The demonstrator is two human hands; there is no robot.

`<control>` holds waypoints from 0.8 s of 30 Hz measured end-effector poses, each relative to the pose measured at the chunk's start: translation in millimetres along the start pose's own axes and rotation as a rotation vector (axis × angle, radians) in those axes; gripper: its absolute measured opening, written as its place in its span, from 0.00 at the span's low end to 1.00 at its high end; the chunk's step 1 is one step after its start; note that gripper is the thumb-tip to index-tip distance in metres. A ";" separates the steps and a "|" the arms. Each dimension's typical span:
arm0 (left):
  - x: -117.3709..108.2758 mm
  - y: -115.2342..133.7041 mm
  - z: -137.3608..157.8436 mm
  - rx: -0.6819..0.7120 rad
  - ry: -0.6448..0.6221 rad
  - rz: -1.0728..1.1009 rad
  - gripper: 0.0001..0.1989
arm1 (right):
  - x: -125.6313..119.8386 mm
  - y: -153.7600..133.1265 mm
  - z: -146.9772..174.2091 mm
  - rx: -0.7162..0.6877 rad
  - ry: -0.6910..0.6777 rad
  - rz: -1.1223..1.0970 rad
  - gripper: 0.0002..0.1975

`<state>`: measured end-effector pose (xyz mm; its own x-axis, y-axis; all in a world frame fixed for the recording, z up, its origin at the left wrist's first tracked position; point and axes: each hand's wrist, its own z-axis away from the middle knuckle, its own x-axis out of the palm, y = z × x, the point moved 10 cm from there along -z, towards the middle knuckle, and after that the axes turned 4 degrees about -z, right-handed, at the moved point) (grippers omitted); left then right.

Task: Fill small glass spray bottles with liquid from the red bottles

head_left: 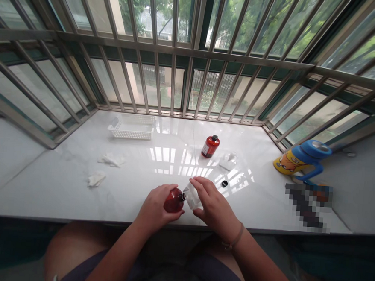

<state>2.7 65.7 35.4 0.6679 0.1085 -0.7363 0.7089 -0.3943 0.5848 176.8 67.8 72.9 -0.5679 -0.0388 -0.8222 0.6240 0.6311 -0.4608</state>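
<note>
My left hand [157, 207] is closed around a red bottle [173, 200], which is tilted with its dark neck pointing right. My right hand [213, 204] grips a clear plastic container [191, 196]. The container's mouth meets the red bottle's neck just above the counter's front edge; whether liquid passes between them I cannot tell. A small black cap [224, 183] lies to the right, beyond my right hand. Farther back stands a second red bottle [210, 147] with a black cap and a white label. Beside it lies another clear plastic item [227, 161], its kind unclear.
A white perforated basket [132, 128] sits at the back left. Two crumpled white tissues [111, 159] lie on the left of the glossy white counter [56, 187]. On the right is a blue and yellow tumbler [297, 159], with a blurred-out patch below it. Metal window bars enclose the back.
</note>
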 end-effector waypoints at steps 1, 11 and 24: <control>0.2 -0.4 0.1 -0.001 0.000 0.000 0.38 | -0.5 -1.0 -0.7 -0.001 -0.006 0.015 0.51; 1.5 -4.3 0.1 -0.016 -0.008 0.019 0.38 | -2.9 -9.9 -7.3 -0.028 -0.041 0.127 0.51; -0.2 -6.5 -0.8 -0.031 0.006 0.032 0.37 | -3.1 -13.8 -11.8 -0.041 -0.074 0.184 0.49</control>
<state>-1.8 68.9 31.9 0.6916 0.1018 -0.7151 0.6938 -0.3692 0.6184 163.6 68.3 85.8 -0.4040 0.0245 -0.9144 0.6905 0.6638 -0.2873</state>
